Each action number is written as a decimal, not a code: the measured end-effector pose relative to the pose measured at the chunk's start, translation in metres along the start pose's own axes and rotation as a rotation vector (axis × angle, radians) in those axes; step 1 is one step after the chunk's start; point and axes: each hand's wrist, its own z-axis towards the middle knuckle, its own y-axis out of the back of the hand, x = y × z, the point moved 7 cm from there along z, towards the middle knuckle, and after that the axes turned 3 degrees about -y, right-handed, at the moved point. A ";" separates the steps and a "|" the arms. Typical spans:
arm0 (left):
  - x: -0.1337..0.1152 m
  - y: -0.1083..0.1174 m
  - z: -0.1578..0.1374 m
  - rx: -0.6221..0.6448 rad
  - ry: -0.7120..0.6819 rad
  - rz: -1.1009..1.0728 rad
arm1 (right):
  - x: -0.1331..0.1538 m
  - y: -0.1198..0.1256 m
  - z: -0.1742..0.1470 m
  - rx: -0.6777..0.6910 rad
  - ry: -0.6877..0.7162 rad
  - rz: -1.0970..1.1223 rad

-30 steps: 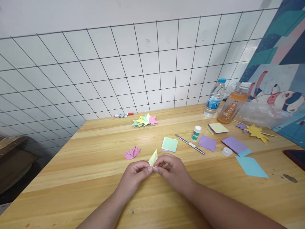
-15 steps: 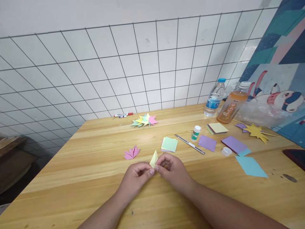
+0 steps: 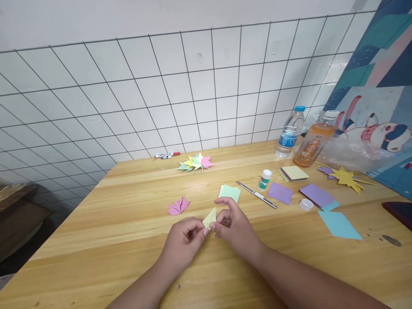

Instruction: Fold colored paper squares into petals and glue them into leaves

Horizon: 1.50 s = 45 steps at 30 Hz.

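A small folded piece of pale yellow paper [image 3: 210, 218] with a pointed tip is held between my two hands, just above the table. My left hand [image 3: 185, 240] pinches its lower left edge between thumb and fingers. On the other side my right hand [image 3: 234, 225] grips the lower right edge, its index finger raised off the paper. Beyond my hands, to the left, lies a pink folded paper piece [image 3: 179, 206]. A stack of light green paper squares [image 3: 230, 194] sits just behind my right hand, which covers its front part.
Right of centre are a utility knife [image 3: 256, 195], a glue stick [image 3: 265, 180], its white cap [image 3: 306, 204], purple squares [image 3: 280, 193] and a blue sheet [image 3: 340, 224]. Two bottles [image 3: 289, 133] stand at the back right. Folded paper pieces [image 3: 195, 163] and markers [image 3: 167, 155] lie near the wall.
The yellow paper's tip has tilted to the right and dropped slightly. My right index finger has lifted away from the paper and stretched out.
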 end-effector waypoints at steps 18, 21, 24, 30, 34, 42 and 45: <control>0.002 -0.006 0.001 0.119 0.021 -0.108 | -0.003 0.004 0.006 -0.026 0.030 -0.106; 0.002 -0.009 0.001 0.164 0.036 -0.165 | -0.002 0.006 0.006 -0.017 0.020 -0.086; 0.002 -0.011 0.001 0.176 0.049 -0.179 | -0.002 0.007 0.005 -0.006 0.015 -0.074; 0.007 -0.007 0.003 0.126 0.089 -0.229 | -0.003 -0.006 0.005 0.120 0.019 -0.084; 0.003 -0.007 0.002 0.133 0.022 -0.149 | -0.008 -0.006 0.004 0.091 -0.005 -0.172; 0.000 -0.006 0.001 0.111 -0.027 -0.029 | -0.006 -0.003 0.005 0.073 0.060 -0.346; -0.001 -0.002 0.002 0.078 -0.017 -0.009 | -0.004 -0.001 0.005 0.041 0.111 -0.452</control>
